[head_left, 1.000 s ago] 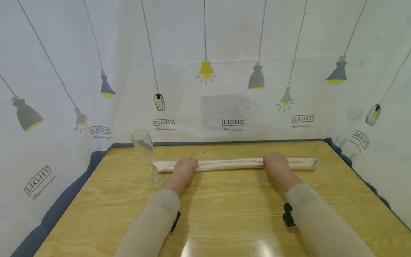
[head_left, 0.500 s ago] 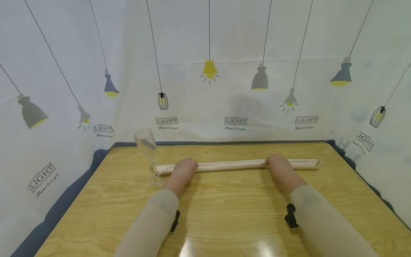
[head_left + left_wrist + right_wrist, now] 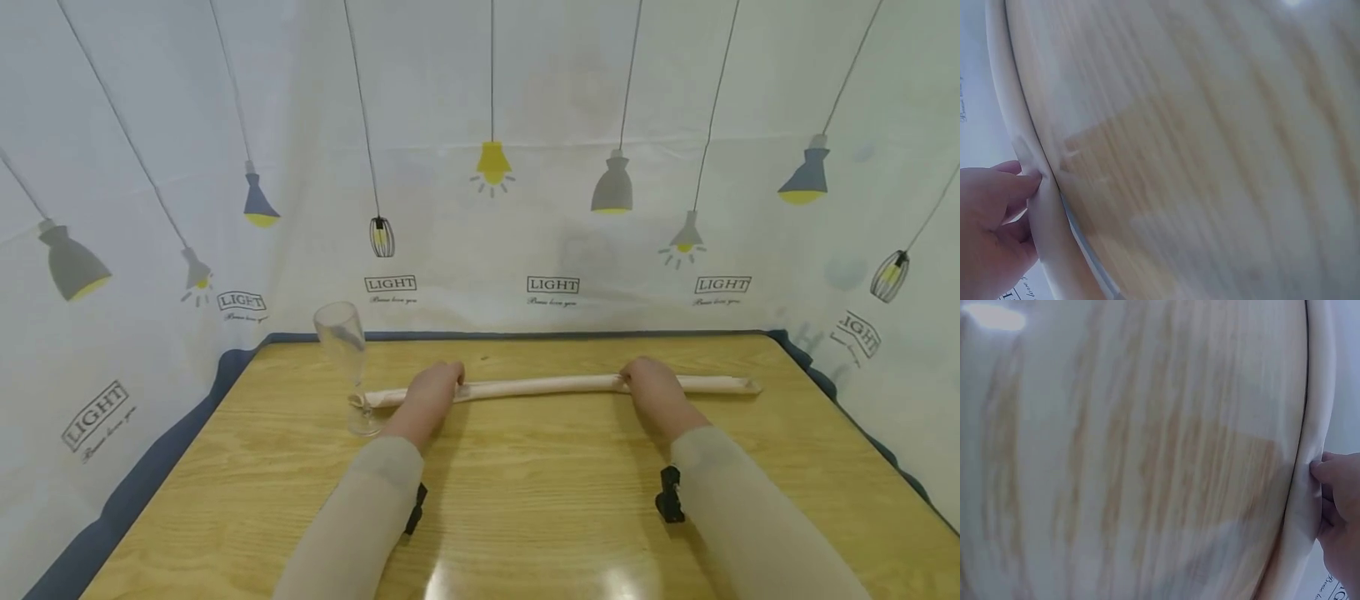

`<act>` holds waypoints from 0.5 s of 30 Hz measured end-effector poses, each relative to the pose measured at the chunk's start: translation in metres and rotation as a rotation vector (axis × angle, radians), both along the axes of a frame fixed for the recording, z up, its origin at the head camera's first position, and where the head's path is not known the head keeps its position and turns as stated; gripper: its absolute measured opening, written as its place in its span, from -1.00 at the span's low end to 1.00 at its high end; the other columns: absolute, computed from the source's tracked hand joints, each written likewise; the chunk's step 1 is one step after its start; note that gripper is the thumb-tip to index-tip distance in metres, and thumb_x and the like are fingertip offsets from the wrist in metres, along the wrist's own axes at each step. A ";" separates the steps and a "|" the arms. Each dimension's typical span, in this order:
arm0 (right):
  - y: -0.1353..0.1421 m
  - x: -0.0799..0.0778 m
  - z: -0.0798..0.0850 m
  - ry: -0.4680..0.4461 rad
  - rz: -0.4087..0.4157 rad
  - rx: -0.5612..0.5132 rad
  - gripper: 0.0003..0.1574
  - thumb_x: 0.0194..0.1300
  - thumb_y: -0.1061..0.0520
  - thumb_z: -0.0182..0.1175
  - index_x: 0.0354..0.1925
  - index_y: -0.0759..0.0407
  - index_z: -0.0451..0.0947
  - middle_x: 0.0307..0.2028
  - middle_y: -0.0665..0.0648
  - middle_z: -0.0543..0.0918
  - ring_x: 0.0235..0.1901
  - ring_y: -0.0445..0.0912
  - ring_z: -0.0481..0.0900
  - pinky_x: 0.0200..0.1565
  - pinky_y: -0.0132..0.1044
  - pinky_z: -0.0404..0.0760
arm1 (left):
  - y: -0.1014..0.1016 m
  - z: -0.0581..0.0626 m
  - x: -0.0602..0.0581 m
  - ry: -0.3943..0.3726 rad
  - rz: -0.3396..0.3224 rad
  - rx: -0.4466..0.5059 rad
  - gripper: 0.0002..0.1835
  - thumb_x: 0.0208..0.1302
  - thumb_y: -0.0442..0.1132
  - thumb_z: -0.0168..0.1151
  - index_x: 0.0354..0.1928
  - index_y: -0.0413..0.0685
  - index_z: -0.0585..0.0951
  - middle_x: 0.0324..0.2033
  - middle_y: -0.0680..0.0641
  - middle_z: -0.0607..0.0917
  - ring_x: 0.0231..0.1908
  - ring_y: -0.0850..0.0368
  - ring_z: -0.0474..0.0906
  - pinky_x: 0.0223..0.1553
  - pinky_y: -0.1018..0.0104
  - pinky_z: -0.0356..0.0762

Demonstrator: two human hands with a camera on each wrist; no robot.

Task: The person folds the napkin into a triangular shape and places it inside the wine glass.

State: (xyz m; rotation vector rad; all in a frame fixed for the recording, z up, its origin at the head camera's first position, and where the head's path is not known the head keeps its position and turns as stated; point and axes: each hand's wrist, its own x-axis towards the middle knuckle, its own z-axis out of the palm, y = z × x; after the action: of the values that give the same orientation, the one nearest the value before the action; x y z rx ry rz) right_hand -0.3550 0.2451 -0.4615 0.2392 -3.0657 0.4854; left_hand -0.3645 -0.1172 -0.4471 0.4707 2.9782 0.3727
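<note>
A cream cloth (image 3: pixel 543 386), rolled into a long thin strip, lies crosswise near the far side of the table. My left hand (image 3: pixel 432 393) grips it toward its left end; in the left wrist view the thumb and fingers (image 3: pixel 1022 186) pinch the roll. Toward the right end my right hand (image 3: pixel 654 390) holds it, and in the right wrist view its fingers (image 3: pixel 1329 467) curl onto the cloth's edge. A clear stemmed glass (image 3: pixel 343 337) stands upright beside the left end, its stem overlapping the cloth's tip in the head view.
The wooden table (image 3: pixel 540 492) has a glossy grained top. Behind and on both sides hangs a white curtain (image 3: pixel 442 208) printed with lamps, its dark blue border (image 3: pixel 480 336) running along the table's far edge.
The cloth has gone from a wider strip with a visible lengthwise fold to a narrower, rounder roll. Both hands stay on it in nearly the same places, and the glass still stands.
</note>
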 end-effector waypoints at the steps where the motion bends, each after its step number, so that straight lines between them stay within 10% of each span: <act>1: 0.000 -0.001 0.000 0.009 0.001 0.004 -0.73 0.41 0.32 0.07 -0.03 0.44 0.61 -0.06 0.40 0.61 -0.02 0.28 0.54 0.04 0.10 0.51 | 0.000 0.000 -0.001 0.003 0.001 -0.002 -0.66 0.32 -0.58 0.09 0.01 -0.03 0.52 -0.11 -0.10 0.57 -0.16 0.02 0.53 -0.15 0.16 0.53; 15: -0.006 -0.007 0.007 0.025 -0.037 0.043 -0.80 0.34 0.32 0.16 -0.13 0.37 0.67 -0.13 0.36 0.66 -0.11 0.25 0.59 -0.06 0.08 0.56 | 0.007 -0.006 -0.015 0.164 0.010 -0.165 -0.85 0.26 -0.20 0.34 -0.18 -0.05 0.63 -0.28 -0.06 0.59 -0.24 0.02 0.52 -0.21 0.16 0.55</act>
State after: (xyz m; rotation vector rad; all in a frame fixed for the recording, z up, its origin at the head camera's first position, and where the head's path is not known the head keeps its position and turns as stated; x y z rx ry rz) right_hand -0.3625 0.2391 -0.4545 0.1882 -3.0527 0.4119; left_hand -0.3792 -0.1097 -0.4532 0.4911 3.1349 0.0917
